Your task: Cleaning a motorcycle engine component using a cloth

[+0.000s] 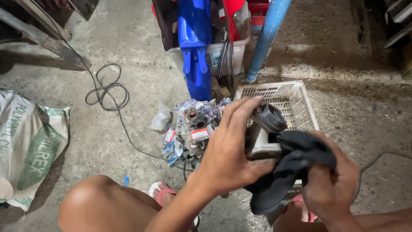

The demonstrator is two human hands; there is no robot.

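At frame centre, my left hand grasps a grey metal part with a black round opening. My right hand, lower right, clenches a dark rag against it, above the white plastic crate.

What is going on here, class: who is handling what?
A person crouching on a concrete floor holds a grey metal engine part with a black round opening in the left hand. The right hand presses a dark cloth against it. A heap of similar metal parts in plastic bags and a white plastic crate lie just beyond.
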